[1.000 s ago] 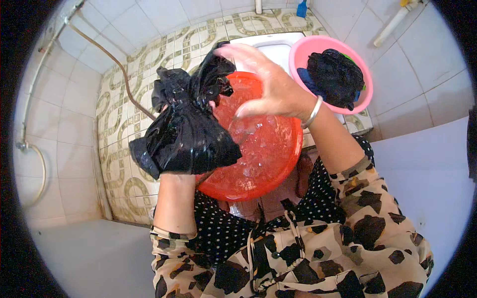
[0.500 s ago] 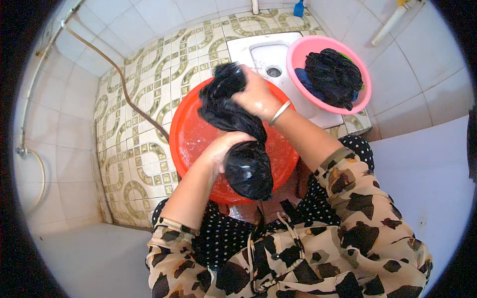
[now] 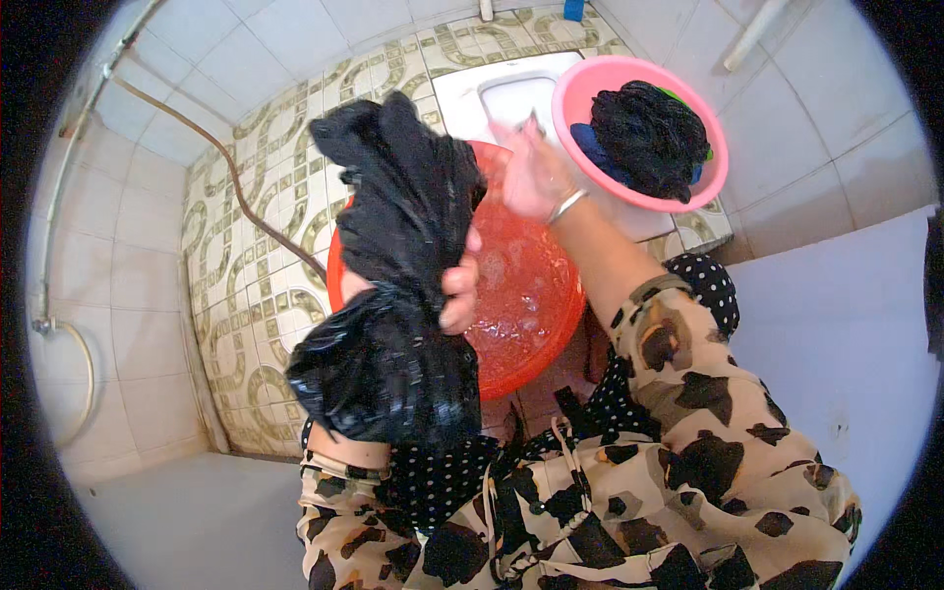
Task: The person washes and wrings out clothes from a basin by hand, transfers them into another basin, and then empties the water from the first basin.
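Note:
A wet black garment, bunched in the middle, is raised over the near left part of a red basin. My left hand is closed around its gathered middle; the cloth spreads above and below the grip and covers most of that hand. Which kind of garment it is I cannot make out. My right hand, wearing a bangle at the wrist, is apart from the cloth above the basin's far right rim. Its fingers are spread, somewhat blurred, and hold nothing. Foamy water shows in the basin.
A pink basin at the far right holds dark wet clothes. It rests over a white squat toilet. A brown hose runs across the patterned tiles on the left. Low pale panels flank me on both sides.
My left hand has lifted and turned the black garment toward the left and nearer to me. My right hand has let go of it and moved right, fingers spreading.

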